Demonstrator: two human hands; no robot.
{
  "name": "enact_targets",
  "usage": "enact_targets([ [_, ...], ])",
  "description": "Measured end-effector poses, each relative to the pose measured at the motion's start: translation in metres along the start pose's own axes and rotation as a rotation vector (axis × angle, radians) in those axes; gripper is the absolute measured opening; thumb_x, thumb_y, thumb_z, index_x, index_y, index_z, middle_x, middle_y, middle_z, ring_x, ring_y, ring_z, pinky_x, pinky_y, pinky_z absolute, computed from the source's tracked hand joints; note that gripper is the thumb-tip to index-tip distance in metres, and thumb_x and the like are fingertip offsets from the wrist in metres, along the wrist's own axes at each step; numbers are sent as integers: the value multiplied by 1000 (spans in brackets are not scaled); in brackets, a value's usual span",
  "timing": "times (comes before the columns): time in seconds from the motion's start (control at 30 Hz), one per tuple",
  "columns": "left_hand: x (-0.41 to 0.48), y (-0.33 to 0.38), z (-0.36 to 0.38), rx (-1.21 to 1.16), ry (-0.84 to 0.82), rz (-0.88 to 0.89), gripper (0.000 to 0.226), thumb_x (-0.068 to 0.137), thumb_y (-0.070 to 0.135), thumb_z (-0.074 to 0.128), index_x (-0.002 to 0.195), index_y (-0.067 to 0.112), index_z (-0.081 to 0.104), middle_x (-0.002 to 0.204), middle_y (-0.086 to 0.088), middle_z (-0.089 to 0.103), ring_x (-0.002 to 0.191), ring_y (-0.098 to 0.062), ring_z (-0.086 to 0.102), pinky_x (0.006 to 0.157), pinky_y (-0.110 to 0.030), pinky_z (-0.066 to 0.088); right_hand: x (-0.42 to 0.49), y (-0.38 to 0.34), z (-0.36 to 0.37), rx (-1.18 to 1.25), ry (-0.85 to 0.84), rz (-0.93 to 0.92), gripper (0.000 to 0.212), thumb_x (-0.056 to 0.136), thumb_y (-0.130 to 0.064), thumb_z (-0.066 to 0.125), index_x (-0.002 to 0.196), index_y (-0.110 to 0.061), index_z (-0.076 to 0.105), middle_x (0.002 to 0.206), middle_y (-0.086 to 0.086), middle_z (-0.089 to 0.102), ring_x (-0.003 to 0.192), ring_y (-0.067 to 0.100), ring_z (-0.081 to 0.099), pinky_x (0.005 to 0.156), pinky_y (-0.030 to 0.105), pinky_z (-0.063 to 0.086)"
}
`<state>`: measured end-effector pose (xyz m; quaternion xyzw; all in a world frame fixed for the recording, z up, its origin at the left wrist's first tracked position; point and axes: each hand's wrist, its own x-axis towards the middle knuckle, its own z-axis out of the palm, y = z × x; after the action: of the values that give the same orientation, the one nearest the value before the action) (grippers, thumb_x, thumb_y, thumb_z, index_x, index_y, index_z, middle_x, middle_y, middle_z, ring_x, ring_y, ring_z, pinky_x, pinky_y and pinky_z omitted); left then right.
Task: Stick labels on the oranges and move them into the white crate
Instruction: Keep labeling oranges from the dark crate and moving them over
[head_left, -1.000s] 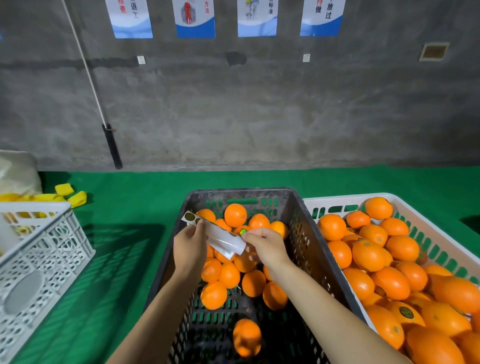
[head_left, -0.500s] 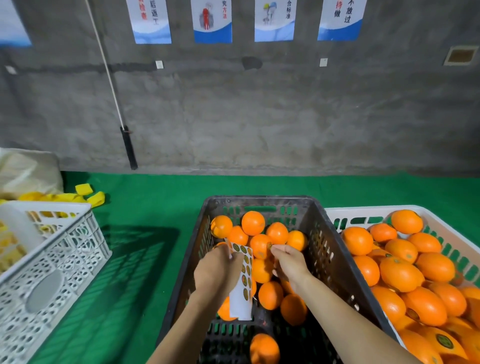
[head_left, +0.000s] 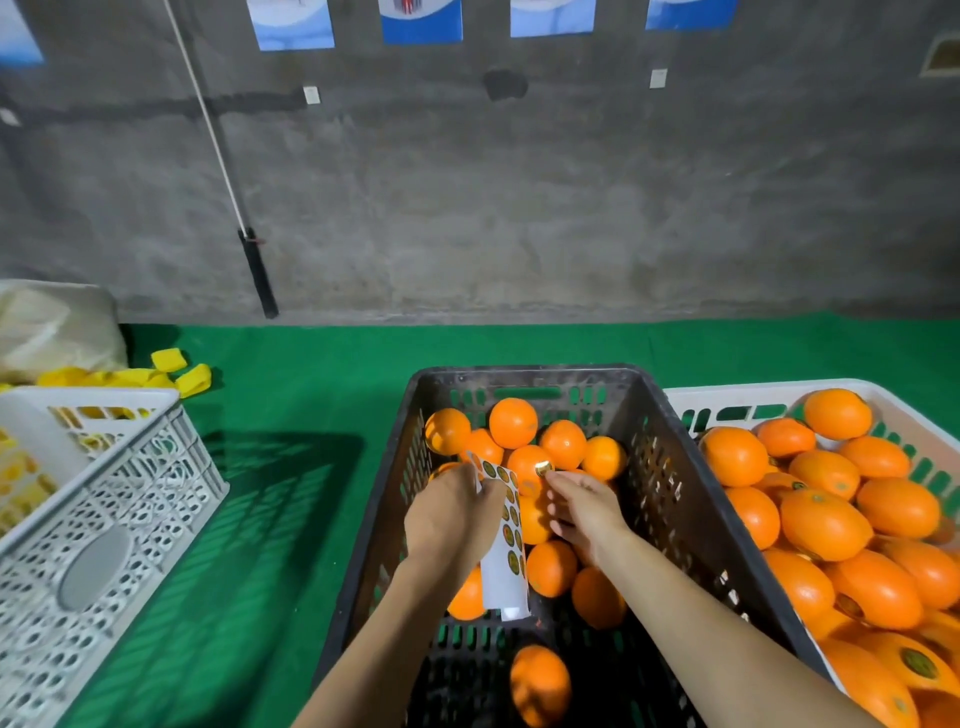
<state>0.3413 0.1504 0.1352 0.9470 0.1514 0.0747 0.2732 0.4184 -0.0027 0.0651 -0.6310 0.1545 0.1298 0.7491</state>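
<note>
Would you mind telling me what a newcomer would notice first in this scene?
Probably the oranges heaped in the white crate at right, bright against the green mat. Next, the black crate in the centre, where the left hand holds a label sheet and the right hand pinches a single label over an orange.

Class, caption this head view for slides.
Left hand holds the label strip; right hand pinches a label against an orange in the black crate.
</note>
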Motion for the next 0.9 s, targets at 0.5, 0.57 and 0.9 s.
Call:
enact_targets([
  [0.5,2,0,1,-10,-16,1,29,98,38,43,73,23,46,73,1,56,64,-13,52,51,-28,29,21,9,3,-63,192,17,26,88,-31,75,87,-10,60,74,10,62,67,23,58,63,36,53],
  [0.57,1,0,2,-3,-12,5,28,98,38,44,74,22,47,74,1,55,63,-12,51,51,-28,28,21,8,8,-105,175,-54,25,91,-33,69,86,-12,57,74,10,60,69,23,57,66,37,52],
  [0.9,-7,-5,1,296,70,185,25,103,31,33,98,17,53,99,-1,64,90,-20,61,64,-29,40,18,-1,26,-530,-10,-21,75,84,-55,70,140,-17,36,112,6,60,76,28,67,47,29,50],
])
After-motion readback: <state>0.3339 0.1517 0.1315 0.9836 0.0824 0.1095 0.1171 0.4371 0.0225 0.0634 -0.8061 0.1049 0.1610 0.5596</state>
